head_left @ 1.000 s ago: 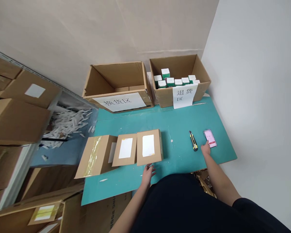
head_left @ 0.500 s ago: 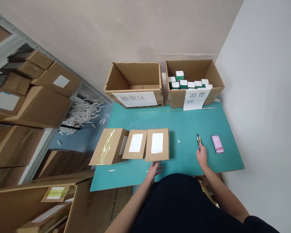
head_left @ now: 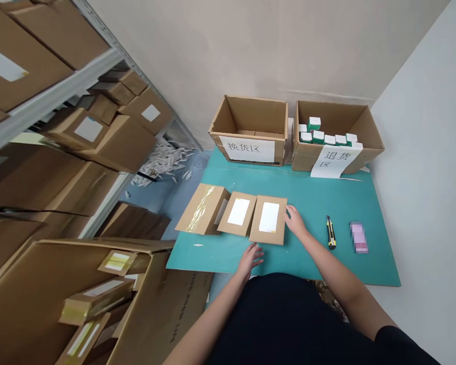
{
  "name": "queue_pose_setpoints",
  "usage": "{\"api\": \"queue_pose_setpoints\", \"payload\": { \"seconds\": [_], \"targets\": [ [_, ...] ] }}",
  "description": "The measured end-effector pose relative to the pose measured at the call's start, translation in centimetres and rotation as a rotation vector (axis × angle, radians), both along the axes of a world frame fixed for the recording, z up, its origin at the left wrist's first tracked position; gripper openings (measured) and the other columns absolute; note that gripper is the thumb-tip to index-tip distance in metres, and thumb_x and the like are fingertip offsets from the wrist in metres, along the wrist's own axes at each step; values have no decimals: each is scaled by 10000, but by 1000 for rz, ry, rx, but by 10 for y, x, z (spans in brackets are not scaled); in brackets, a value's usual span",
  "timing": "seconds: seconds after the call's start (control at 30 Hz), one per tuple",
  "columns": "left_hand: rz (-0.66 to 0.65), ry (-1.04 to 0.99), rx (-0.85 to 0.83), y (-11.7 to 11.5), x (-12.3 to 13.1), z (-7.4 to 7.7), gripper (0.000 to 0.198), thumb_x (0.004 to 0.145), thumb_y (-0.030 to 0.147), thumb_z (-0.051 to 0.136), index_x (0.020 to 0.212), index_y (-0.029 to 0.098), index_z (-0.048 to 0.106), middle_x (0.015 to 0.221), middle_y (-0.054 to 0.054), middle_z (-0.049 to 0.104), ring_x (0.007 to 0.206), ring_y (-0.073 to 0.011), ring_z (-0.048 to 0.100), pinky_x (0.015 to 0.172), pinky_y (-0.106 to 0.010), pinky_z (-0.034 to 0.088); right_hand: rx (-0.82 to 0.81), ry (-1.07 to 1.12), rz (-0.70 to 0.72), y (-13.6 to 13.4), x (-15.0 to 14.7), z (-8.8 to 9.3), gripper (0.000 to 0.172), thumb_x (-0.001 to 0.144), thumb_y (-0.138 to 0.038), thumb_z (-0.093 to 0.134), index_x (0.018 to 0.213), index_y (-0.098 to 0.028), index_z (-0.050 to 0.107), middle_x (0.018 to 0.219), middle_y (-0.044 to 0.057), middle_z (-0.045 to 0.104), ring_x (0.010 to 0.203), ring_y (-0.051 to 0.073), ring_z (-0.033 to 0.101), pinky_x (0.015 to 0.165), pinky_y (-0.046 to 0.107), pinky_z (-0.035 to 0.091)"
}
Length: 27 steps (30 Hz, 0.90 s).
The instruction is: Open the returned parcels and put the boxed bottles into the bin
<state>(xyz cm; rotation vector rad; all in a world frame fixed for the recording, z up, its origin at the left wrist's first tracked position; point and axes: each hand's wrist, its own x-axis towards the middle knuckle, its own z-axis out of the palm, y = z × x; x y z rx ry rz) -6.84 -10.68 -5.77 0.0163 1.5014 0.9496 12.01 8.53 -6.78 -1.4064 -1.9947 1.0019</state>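
Note:
Three flat cardboard parcels lie side by side on the teal table [head_left: 311, 200]: a taped one [head_left: 202, 208], a middle one [head_left: 237, 213] and a right one [head_left: 269, 219], the last two with white labels. My left hand [head_left: 251, 256] rests open on the table just in front of the right parcel. My right hand [head_left: 295, 221] lies open against that parcel's right edge. A yellow-and-black utility knife [head_left: 330, 232] and a pink card [head_left: 358, 236] lie on the table further right, untouched.
Two open cartons stand at the table's far edge: a nearly empty one [head_left: 251, 130] and one [head_left: 336, 137] holding several green-and-white boxes. Shelves with cartons [head_left: 79, 126] fill the left. A large open carton [head_left: 79, 299] with parcels sits at lower left.
My right hand has moved left, from the pink card past the knife to the right parcel's edge. The view has swung left, showing more shelving. My left hand has stayed in front of the parcel.

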Motion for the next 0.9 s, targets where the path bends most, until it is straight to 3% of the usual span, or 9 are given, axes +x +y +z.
{"api": "queue_pose_setpoints", "payload": {
  "seconds": [0.27,0.47,0.73,0.9],
  "targets": [
    [24,-103,56,-4,-2,1,556,859,483,726,1309,209,548,1312,-174,642,1138,-294,682,727,-339,638,23,-209,103,59,-28,2,538,915,-182,443,1440,-205,560,1436,101,577,1345,229,507,1181,382,344],
    [36,-219,35,0,0,-6,532,830,519,752,1221,203,575,1403,-195,564,1235,-328,624,828,-415,633,-56,-325,154,84,-40,-1,527,925,-210,503,1448,-161,551,1507,134,523,1438,266,399,1208,413,263],
    [-22,-231,84,15,4,-17,623,818,534,756,1321,244,530,1533,-182,458,1369,-364,505,885,-437,602,-182,-393,132,73,-31,-1,467,976,-303,502,1412,-159,585,1400,155,606,1311,278,531,1125,359,347],
    [-114,-116,124,18,9,-23,841,797,537,773,1507,343,366,1520,-132,499,1377,-376,493,992,-500,523,-247,-361,-9,42,15,0,457,971,-335,487,1372,-148,603,1349,184,629,1282,301,551,1106,377,365]
  ]
}}
